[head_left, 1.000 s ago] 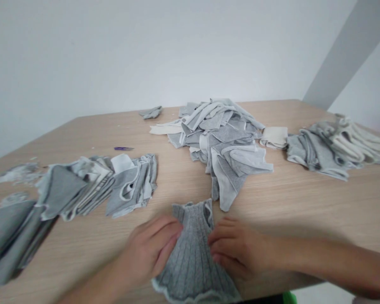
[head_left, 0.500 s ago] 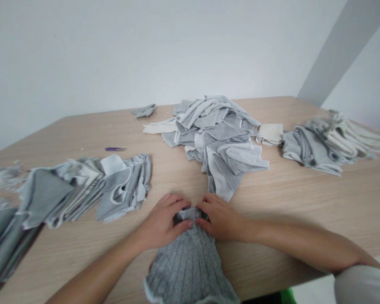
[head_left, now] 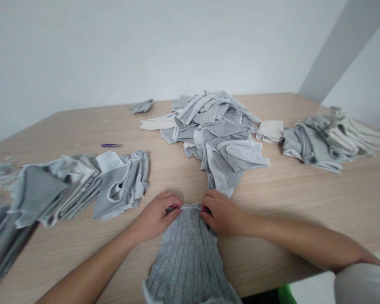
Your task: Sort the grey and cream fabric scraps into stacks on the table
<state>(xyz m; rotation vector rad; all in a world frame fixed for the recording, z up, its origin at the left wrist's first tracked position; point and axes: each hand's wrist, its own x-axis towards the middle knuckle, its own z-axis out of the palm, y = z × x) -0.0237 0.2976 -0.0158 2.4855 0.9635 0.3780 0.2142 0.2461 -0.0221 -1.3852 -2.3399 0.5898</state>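
Note:
A grey ribbed knit piece (head_left: 191, 257) lies on the table in front of me, narrow at its far end and wider near the front edge. My left hand (head_left: 158, 214) pinches the left corner of the narrow end between thumb and fingers. On the opposite corner my right hand (head_left: 223, 213) has the same kind of pinch, its fingertips partly hidden behind the knuckles. The far edge of the knit shows between both hands. The piece's near end runs out of view at the bottom.
A loose heap of grey and white fabric pieces (head_left: 218, 131) lies just beyond my hands. Folded grey pieces (head_left: 114, 190) sit at the left, with purple thread snippers (head_left: 112, 145) behind them. Stacked grey and cream knits (head_left: 316, 143) lie at the right on the wooden table (head_left: 304, 202).
My hands have moved apart along the knit's narrow end, the left one outward to the left. That end now lies wider and flatter. The view has shifted slightly.

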